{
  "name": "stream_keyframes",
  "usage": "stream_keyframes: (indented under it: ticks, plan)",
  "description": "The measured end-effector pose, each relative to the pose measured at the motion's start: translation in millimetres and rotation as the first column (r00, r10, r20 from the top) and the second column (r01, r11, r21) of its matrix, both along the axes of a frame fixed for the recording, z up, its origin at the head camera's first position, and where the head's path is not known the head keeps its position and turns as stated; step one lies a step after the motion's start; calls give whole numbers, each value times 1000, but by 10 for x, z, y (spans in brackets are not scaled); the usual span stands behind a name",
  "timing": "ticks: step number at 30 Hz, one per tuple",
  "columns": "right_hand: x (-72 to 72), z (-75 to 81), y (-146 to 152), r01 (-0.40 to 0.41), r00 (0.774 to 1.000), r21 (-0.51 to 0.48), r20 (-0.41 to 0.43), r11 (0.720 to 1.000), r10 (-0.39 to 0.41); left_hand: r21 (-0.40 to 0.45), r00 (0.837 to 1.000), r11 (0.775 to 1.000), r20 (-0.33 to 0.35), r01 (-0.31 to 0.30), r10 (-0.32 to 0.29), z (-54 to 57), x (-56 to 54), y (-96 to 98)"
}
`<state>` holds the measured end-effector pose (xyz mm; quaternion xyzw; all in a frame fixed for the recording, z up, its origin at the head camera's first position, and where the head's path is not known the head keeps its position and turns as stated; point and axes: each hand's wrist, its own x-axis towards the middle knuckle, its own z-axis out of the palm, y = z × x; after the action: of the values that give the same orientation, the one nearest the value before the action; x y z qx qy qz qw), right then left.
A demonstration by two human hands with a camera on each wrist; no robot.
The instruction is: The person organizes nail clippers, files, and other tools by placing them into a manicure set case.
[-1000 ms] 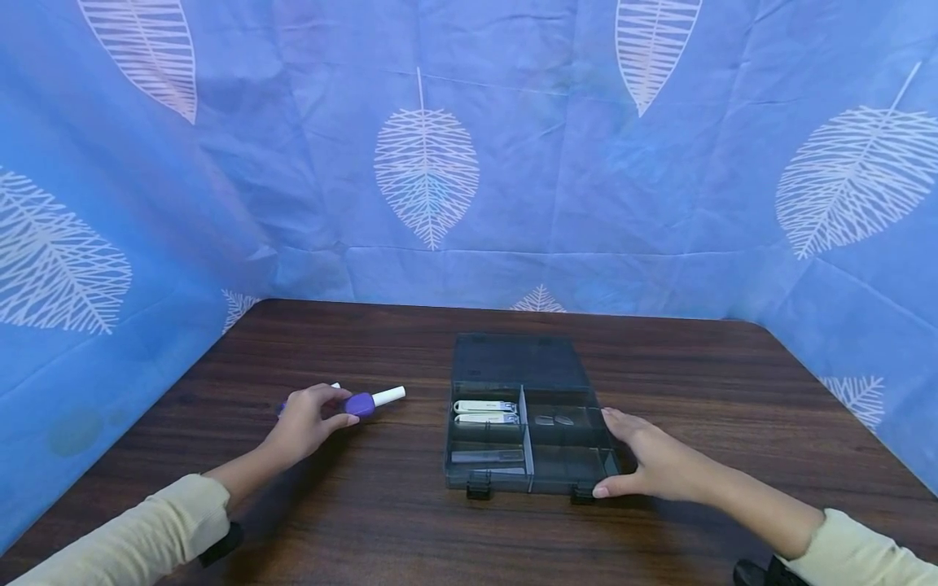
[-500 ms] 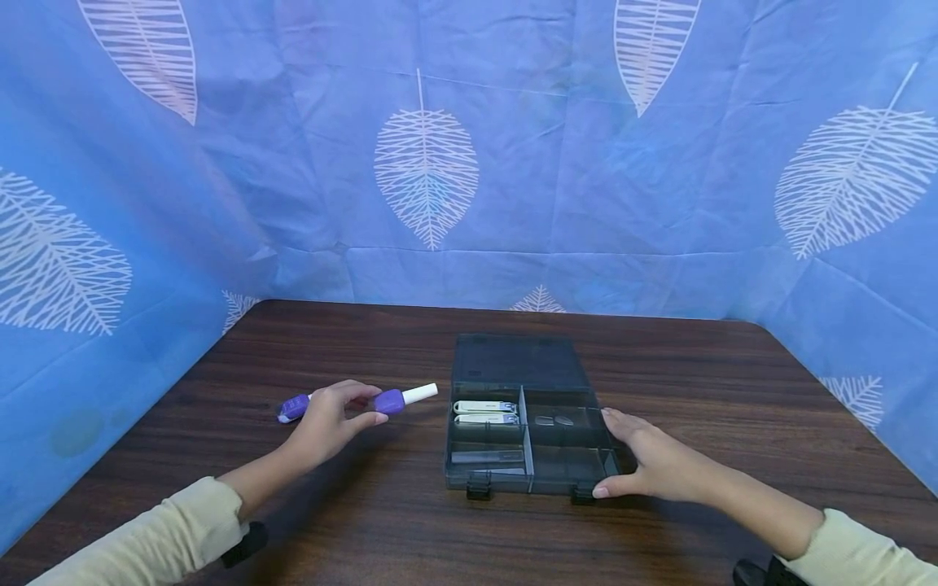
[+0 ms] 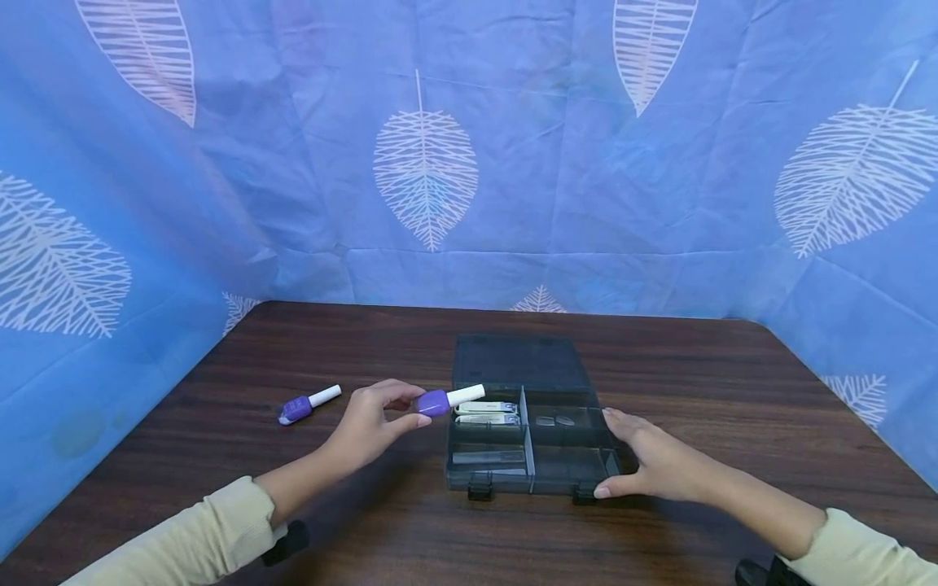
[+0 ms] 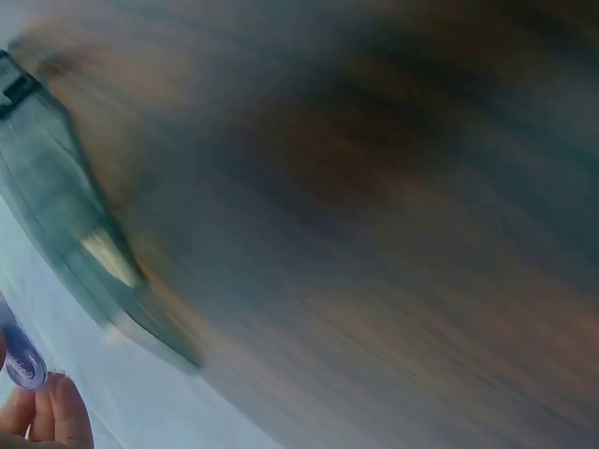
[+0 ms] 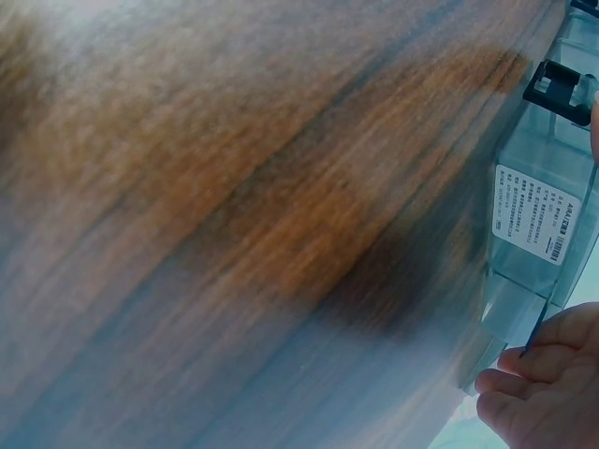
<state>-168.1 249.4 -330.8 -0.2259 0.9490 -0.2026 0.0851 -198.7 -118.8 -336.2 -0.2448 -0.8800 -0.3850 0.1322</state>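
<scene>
My left hand [image 3: 376,423] pinches a purple nail polish bottle [image 3: 432,403] between thumb and fingers. Its white cap points right and overlaps the left edge of a dark clear plastic compartment box [image 3: 488,482]. A second purple nail polish bottle [image 3: 296,408] lies on the table at the left. The box stands with its lid [image 3: 516,360] raised at the back. Two nail clippers [image 3: 486,413] lie in its back left compartment. My right hand [image 3: 663,460] holds the box's right side, thumb by the front corner. In the right wrist view, the fingers [image 5: 552,374] bend against its wall.
Thin clear pieces [image 3: 554,421] lie in the back right compartment, and flat strips [image 3: 487,457] in the front left one. Two black latches [image 3: 479,487] stick out at the box's front. A blue leaf-print cloth [image 3: 513,203] hangs behind the brown wooden table [image 3: 352,342].
My left hand has moved right with one nail polish bottle, from beside the second bottle to the box's left edge. The second bottle is now fully uncovered. The right hand and box stay put.
</scene>
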Motion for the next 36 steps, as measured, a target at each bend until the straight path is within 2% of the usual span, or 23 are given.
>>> stream_keyframes:
  ticks: [8,16,24,30,36]
  plan:
    - [3,-8,9,-1,1000,2,-22,1000,1,34,988,988,8,151,-151,26,55,359]
    - [1,-14,-6,-3,1000,-2,-20,1000,3,18,978,978,14,208,-209,-6,61,635]
    - [3,-37,-5,-3,1000,-3,-27,1000,3,-53,961,959,5,277,-277,-48,52,896]
    - [5,-32,0,3,999,10,-44,1000,-3,-136,956,946,54,293,-288,-19,49,1054]
    - [4,-22,-1,8,998,16,-58,1000,-7,-272,959,920,65,284,-276,9,46,1209]
